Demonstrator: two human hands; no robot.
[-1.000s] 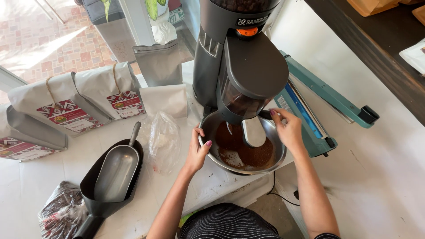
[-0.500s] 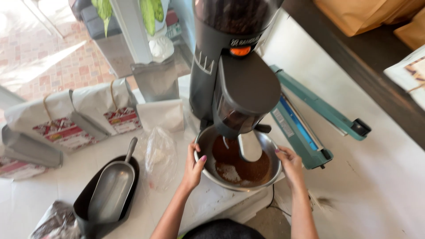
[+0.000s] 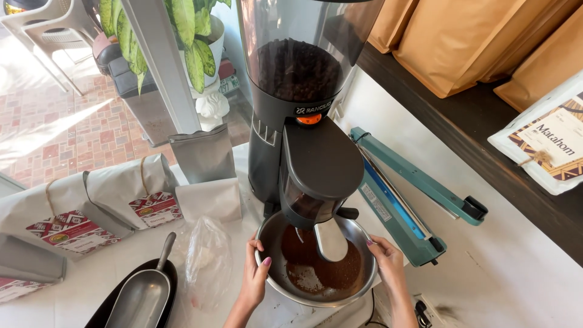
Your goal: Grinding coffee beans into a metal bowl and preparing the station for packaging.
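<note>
Bowl under the grinder, near the table's front edge

The bowl [image 3: 316,267] sits beneath the grinder [image 3: 306,121], left hand [image 3: 254,279] and right hand [image 3: 387,264] on its rim. Scoop [image 3: 143,291] and plastic bag [image 3: 206,261] lie left; the sealer [image 3: 407,194] lies right; pouches [image 3: 115,200] stand toward the left edge.

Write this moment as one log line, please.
left hand: on bowl rim | right hand: on rim | bowl: under grinder, holds ground coffee
</note>
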